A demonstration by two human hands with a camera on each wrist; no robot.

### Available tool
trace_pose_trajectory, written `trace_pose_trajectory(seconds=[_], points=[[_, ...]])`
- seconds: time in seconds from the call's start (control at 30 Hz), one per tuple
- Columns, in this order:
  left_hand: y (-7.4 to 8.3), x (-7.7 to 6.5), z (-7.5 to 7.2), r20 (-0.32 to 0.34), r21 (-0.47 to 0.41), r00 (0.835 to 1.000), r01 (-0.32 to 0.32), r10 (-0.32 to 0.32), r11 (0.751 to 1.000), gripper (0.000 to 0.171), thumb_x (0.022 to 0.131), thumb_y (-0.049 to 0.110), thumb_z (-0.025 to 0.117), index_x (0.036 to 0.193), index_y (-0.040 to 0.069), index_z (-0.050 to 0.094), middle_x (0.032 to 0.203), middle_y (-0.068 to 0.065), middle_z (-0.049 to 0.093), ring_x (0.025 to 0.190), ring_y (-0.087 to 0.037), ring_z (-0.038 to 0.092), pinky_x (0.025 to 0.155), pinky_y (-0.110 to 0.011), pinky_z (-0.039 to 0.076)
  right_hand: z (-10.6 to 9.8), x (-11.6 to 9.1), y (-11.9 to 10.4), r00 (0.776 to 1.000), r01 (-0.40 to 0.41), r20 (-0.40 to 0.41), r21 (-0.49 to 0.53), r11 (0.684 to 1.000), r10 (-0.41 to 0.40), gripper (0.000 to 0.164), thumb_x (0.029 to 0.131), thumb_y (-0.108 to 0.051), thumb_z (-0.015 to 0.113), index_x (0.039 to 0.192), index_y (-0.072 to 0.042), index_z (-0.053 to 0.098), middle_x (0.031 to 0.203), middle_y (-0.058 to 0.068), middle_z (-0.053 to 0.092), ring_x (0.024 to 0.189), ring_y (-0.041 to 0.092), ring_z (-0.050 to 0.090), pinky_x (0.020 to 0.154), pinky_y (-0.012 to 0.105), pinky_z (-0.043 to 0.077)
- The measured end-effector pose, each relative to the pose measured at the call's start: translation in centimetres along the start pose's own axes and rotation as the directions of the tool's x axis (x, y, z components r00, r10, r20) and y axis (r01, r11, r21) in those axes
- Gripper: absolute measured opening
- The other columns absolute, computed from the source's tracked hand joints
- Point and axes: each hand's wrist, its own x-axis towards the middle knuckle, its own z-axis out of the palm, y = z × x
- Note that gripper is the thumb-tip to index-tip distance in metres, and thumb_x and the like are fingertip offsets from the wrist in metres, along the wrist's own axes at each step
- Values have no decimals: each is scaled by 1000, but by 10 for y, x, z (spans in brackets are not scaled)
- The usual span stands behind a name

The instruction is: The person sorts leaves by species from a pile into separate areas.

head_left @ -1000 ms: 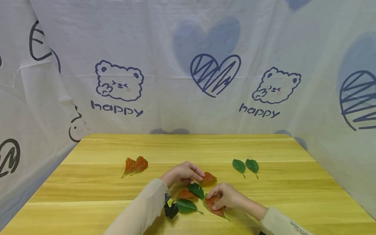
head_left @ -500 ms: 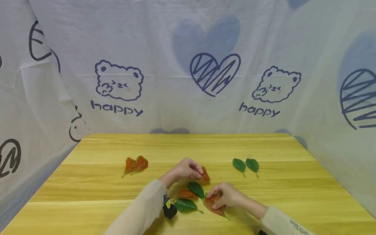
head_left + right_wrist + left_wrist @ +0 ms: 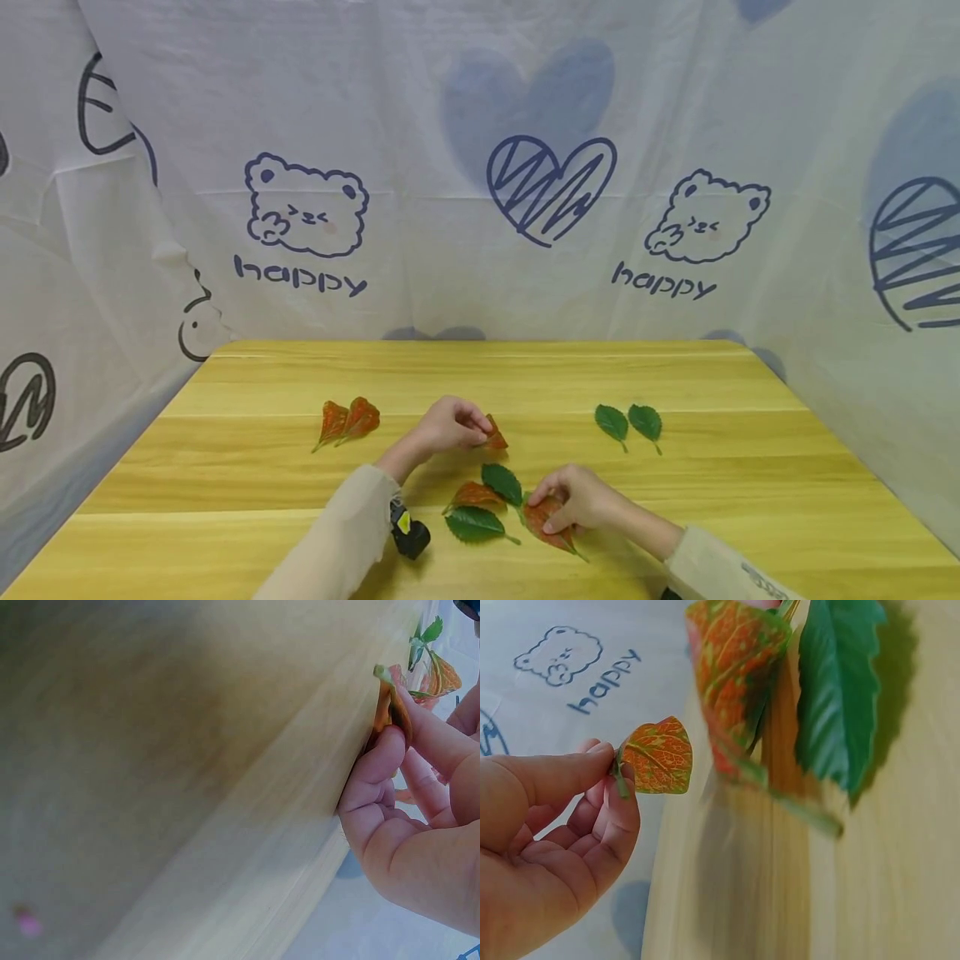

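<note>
My left hand (image 3: 448, 423) pinches a small red-orange leaf (image 3: 496, 433) by its stem between thumb and fingertip. The left wrist view shows this leaf (image 3: 660, 756) with yellow-green patches, its blade pointing away from the fingers. My right hand (image 3: 583, 502) grips a larger red leaf (image 3: 536, 522) low at the table, thumb on its face, stem pointing toward the front right. Between the hands lie an upper green leaf (image 3: 502, 482), an orange-red leaf (image 3: 476, 496) and a lower green leaf (image 3: 475, 524), clustered close beside the right hand's leaf.
Two red leaves (image 3: 360, 419) lie overlapping at the back left of the wooden table (image 3: 225, 467). At the back right, two green leaves (image 3: 611, 422) sit side by side. A white printed curtain (image 3: 420, 275) hangs behind the table. A black wrist camera (image 3: 411, 538) sits under the left sleeve.
My left hand has taken up the small red-orange leaf from beside the cluster and moved it left and slightly back. My right hand has stayed in place on its leaf.
</note>
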Motion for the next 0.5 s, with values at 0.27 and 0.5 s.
trace_pose_trajectory(seconds=[0.27, 0.5], points=[[-8, -10, -23, -68, -5, 998, -12, 11, 1000, 7, 79, -7, 61, 85, -8, 63, 72, -6, 61, 66, -21, 59, 62, -37, 51, 0, 0, 0, 1000, -5, -3, 6, 1000, 5, 25, 66, 13, 70, 89, 3, 67, 54, 0, 48, 39, 4, 36, 36, 15, 32], [-16, -21, -44, -141, 20, 990, 13, -10, 1000, 9, 81, -5, 60, 89, -8, 63, 77, -7, 60, 69, -20, 57, 63, -34, 50, 1, -1, 1, 1000, 0, -9, 12, 1000, 0, 26, 66, 13, 70, 90, 3, 67, 55, 1, 49, 41, 6, 37, 36, 16, 32]])
